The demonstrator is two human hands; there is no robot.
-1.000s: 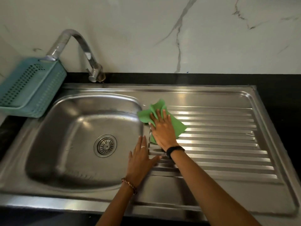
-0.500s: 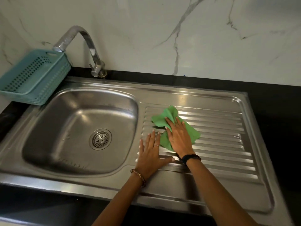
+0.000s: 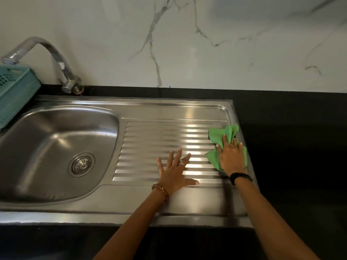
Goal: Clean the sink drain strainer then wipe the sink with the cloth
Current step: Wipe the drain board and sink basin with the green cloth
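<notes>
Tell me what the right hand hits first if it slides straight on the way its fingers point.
The right hand, flat on the crumpled green cloth, points toward the far right corner of the ribbed stainless-steel drainboard. It would probably meet the raised rim there first, then the black countertop.

We see the strainer (image 3: 82,164) in the sink (image 3: 56,147) basin, drainboard (image 3: 159,139) to its right. Cloth (image 3: 221,136) on drainboard's right edge under right hand (image 3: 231,158); left hand (image 3: 173,174) flat mid-board. Faucet (image 3: 62,68) behind basin, basket (image 3: 13,91) far left.
</notes>
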